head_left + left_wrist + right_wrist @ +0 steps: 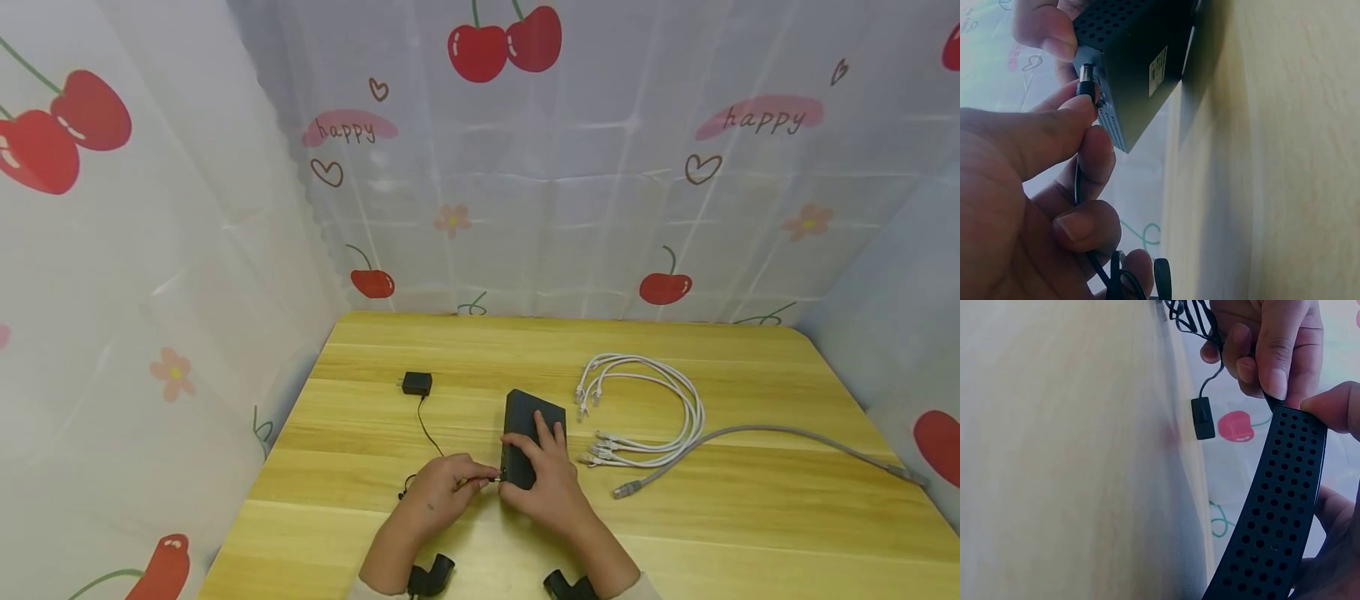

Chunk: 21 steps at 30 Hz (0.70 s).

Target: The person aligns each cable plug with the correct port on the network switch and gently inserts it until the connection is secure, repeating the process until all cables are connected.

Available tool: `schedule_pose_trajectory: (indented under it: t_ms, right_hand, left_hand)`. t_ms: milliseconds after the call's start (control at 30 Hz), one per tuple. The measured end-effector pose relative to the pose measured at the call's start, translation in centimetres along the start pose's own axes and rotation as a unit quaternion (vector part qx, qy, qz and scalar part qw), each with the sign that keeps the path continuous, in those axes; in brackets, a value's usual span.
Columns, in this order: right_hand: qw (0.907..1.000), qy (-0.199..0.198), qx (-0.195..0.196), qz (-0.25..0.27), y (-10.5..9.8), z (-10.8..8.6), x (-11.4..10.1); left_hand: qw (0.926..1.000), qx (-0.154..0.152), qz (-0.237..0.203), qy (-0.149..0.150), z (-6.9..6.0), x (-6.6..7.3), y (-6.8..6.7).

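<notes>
A black perforated metal box, seemingly a network switch [525, 405], is tilted up from the table under my right hand [553, 487]. That hand grips it, thumb at the near end and fingers spread over the upper face. My left hand [441, 492] pinches a black barrel power plug [1085, 86] between thumb and fingers. The plug's metal tip points at the box's port side; whether it touches the socket I cannot tell. Its thin cord runs through the left palm, with a bundled loop below the fingers. A label [1157, 72] shows on the box's underside.
The black power adapter [417, 383] lies on the wooden table [360, 533], left of the box. To the right lie looped white network cables [699, 410] and a thicker grey cable [757, 428]. Printed curtains [525, 167] enclose the table's back and sides.
</notes>
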State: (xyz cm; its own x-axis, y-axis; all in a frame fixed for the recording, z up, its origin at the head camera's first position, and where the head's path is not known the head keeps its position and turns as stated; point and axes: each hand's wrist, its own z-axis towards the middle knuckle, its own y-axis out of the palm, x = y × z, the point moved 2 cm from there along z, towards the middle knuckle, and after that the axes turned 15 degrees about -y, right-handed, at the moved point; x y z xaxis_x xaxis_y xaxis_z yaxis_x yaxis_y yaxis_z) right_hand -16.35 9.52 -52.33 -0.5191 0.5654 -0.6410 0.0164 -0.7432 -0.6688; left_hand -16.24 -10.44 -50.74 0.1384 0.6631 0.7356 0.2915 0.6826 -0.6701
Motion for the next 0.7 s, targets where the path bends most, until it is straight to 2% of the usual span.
schedule_pose_trajectory:
  t_ms: [267,500,700]
  right_hand:
    - [1.0,0.005,-0.006,0.0,0.06,0.02,0.08]
    - [0.9999,0.005,-0.008,0.005,0.05,0.03,-0.04]
    - [0.9999,0.009,-0.009,0.002,0.06,0.09,0.02]
  left_hand:
    - [0.9997,0.012,0.005,-0.018,0.12,-0.19,0.12]
    - [0.9995,0.024,0.013,-0.014,0.17,-0.38,0.33]
    - [0.9988,0.038,0.019,-0.023,0.44,-0.01,0.52]
